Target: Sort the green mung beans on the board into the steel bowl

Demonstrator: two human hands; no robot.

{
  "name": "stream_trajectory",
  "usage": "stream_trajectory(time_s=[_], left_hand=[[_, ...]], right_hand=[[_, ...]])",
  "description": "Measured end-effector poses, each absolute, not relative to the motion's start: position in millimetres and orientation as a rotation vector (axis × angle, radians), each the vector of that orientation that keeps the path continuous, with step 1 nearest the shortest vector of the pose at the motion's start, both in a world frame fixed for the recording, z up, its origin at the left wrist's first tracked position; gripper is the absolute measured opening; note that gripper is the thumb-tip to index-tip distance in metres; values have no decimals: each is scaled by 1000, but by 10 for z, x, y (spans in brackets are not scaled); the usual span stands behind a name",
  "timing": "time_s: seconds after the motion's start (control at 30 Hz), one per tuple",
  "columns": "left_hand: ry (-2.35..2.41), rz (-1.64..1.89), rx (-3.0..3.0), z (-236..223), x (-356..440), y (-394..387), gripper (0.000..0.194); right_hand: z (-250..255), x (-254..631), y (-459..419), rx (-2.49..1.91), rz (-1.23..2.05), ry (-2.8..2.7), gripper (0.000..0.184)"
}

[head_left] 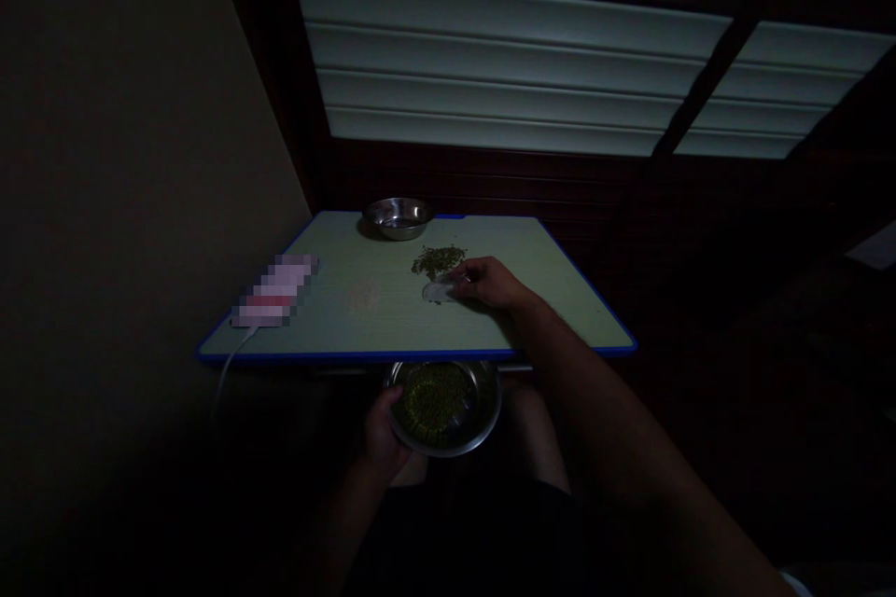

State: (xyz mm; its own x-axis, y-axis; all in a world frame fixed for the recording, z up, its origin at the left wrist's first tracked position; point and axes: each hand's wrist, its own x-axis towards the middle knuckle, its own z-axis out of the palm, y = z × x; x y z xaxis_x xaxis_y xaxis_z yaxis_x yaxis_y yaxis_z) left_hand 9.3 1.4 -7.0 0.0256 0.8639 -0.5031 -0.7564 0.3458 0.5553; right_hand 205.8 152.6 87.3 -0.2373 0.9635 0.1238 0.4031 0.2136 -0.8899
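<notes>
Lower centre: left grip [386, 437] clasps a metal bowl [455, 450] of green grains [432, 399]. Centre: right grip [486, 283] pinches a translucent implement [438, 289]. Left of centre: second bowl [399, 231], contents unclear.

Home, by look of it; bedroom or living room, cannot tell which. Dim light throughout. Far side: dark wood-look frame [707, 86] around pale slatted panels [504, 65], like wardrobe doors or shutters. Left: plain wall [126, 112]. Middle: small pale table [560, 298] with blue edging, household sort. On its left, pixelated flat object [276, 294] with white cable [222, 378]. Kitchen-type metal bowl [399, 224] at far edge; bare legs [539, 438] near, below tabletop.
</notes>
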Motion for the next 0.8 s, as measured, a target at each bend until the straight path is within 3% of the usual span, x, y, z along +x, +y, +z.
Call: stream_trajectory(time_s=[0.53, 0.8], left_hand=[[834, 1298, 111, -83, 85, 16, 21], [810, 1287, 117, -117, 76, 22, 27]], right_hand=[[1079, 1885, 1116, -1324, 1298, -1901, 25], [1124, 1884, 976, -1331, 1186, -2081, 27]])
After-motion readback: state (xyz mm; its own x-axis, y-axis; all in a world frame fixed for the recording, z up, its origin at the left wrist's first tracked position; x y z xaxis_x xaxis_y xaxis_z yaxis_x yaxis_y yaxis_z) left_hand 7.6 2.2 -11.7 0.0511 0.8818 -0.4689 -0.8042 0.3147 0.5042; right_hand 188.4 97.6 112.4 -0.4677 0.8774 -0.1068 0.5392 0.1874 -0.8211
